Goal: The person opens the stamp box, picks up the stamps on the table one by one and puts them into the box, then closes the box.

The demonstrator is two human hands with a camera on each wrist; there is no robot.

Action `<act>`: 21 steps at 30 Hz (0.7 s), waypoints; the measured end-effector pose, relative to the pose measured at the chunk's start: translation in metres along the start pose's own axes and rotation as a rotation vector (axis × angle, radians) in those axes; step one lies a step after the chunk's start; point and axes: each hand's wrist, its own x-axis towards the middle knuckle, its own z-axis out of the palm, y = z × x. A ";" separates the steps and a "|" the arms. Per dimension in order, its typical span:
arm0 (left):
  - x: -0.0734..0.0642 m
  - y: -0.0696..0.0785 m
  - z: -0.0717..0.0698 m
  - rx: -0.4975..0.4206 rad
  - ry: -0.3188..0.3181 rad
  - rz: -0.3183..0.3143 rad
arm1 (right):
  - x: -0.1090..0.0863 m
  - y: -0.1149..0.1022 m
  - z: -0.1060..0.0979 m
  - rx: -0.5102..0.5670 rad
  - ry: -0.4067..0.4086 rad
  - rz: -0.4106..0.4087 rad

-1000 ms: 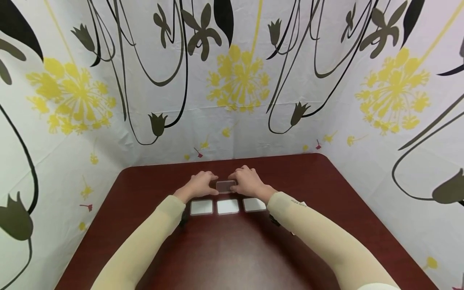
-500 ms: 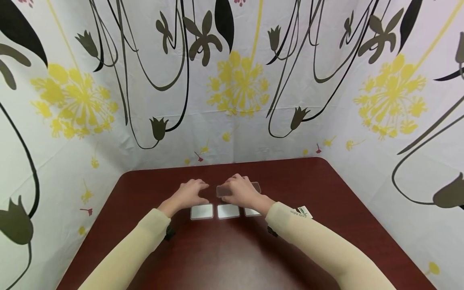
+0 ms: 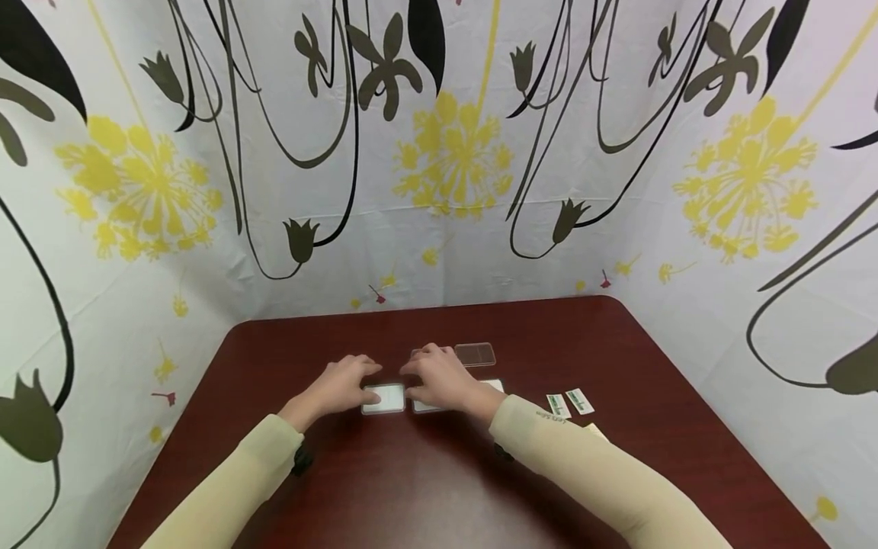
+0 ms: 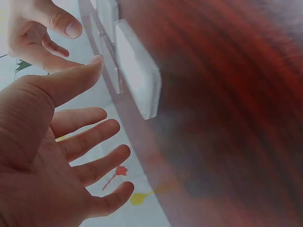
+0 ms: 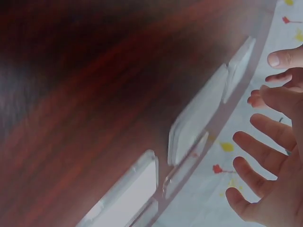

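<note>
My left hand (image 3: pixel 339 389) is held over the left end of a flat white case (image 3: pixel 387 399), its thumb overlapping the case in the head view. In the left wrist view the left hand (image 4: pixel 61 142) has its fingers spread and holds nothing, near a white case (image 4: pixel 137 71). My right hand (image 3: pixel 442 379) hangs above a second white case (image 3: pixel 424 407), hiding most of it. Fingers of the right hand (image 5: pixel 270 156) are loosely extended with nothing between them. Behind lies a clear flat case (image 3: pixel 475 354); another clear case (image 3: pixel 416 353) is mostly hidden by the right hand.
A third white case (image 3: pixel 495 384) is partly covered by the right wrist. Two small printed packets (image 3: pixel 568 403) lie right of the right forearm, near a yellowish piece (image 3: pixel 595 431). The dark red table (image 3: pixel 411 488) ends at a patterned cloth wall (image 3: pixel 439 259).
Both hands have shifted left and nearer, from beside the clear cases to the left and middle white cases. The right clear case and the packets have come into fuller view.
</note>
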 end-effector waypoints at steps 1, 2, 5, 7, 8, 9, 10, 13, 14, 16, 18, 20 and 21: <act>-0.001 0.000 0.001 0.002 0.002 0.002 | 0.000 -0.001 0.001 0.000 0.001 -0.004; -0.002 0.000 0.002 0.004 0.003 0.004 | 0.000 -0.002 0.003 -0.004 0.001 -0.008; -0.005 -0.001 0.006 0.017 0.004 0.012 | 0.000 -0.005 0.008 -0.008 -0.003 -0.011; -0.006 -0.001 0.009 0.021 0.005 0.016 | -0.001 -0.006 0.011 -0.005 -0.007 -0.008; -0.007 -0.002 0.010 0.026 0.002 0.014 | -0.001 -0.007 0.012 -0.003 -0.008 -0.008; -0.007 -0.002 0.012 0.028 0.002 0.011 | -0.001 -0.008 0.013 0.006 -0.010 -0.007; -0.008 -0.003 0.013 0.028 0.002 0.010 | -0.002 -0.009 0.014 0.010 -0.010 -0.009; -0.010 -0.004 0.017 0.027 0.004 0.011 | -0.002 -0.012 0.017 0.010 -0.014 -0.016; -0.011 -0.005 0.019 0.025 0.008 0.014 | -0.003 -0.013 0.018 0.008 -0.018 -0.017; -0.011 -0.006 0.022 0.024 0.011 0.021 | -0.003 -0.015 0.021 0.000 -0.027 -0.018; -0.011 -0.007 0.024 0.024 0.011 0.025 | -0.003 -0.015 0.024 -0.010 -0.032 -0.019; -0.011 -0.007 0.026 0.023 0.010 0.026 | -0.002 -0.014 0.027 -0.019 -0.031 -0.024; -0.011 -0.007 0.025 0.021 0.009 0.026 | -0.002 -0.014 0.029 -0.023 -0.028 -0.028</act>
